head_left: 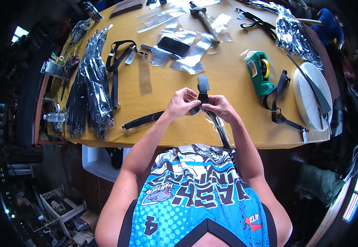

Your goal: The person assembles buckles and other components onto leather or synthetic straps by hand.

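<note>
Strap [203,87] black, flat, pinched between left hand [181,102] and right hand [221,107]

free: bare table [228,76] just left of tape dispenser [258,74] | blocked: held strap [203,88] further left; strap loop [274,108] against its right; white roll [310,96] beyond

Number 4 on blue jersey [195,193], rotated

The strap [203,92] pinched between the left hand [182,103] and the right hand [220,108] looks like matt black woven cloth. Under both hands the tabletop [228,74] is smooth, matt yellow board. Right of the right hand, the tape dispenser [258,72] is shiny green plastic. Left of the left hand, bagged bundles [90,82] gleam in crinkled film.
</note>
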Demonstrator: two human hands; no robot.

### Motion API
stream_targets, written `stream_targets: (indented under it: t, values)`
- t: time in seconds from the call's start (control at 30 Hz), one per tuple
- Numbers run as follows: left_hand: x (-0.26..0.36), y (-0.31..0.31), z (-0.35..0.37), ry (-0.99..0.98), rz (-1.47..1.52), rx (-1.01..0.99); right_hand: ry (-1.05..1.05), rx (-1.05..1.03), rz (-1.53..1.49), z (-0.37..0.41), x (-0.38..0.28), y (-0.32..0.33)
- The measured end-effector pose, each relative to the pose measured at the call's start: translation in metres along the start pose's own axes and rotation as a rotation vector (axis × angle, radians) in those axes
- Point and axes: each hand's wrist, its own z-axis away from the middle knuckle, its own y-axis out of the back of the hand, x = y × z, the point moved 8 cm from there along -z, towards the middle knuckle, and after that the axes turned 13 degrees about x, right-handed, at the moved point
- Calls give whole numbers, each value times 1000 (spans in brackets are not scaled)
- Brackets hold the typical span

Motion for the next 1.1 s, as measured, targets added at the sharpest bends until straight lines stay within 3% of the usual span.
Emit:
stream_targets:
  t: [0.4, 0.7, 0.87, 1.1]
  values:
    - [7, -3, 0, -120, -84, 58, -11, -11, 10, 3, -1, -2]
    - [-4, -1, -1, 41, 93, 5, 58, 50, -62, 3, -8, -6]
    - [-3, -5, 7, 34, 111, -165, 35, 55, -64, 6, -12, -4]
    - [-7, -1, 5, 95, 40, -94, 42, 18, -4, 7, -10, -3]
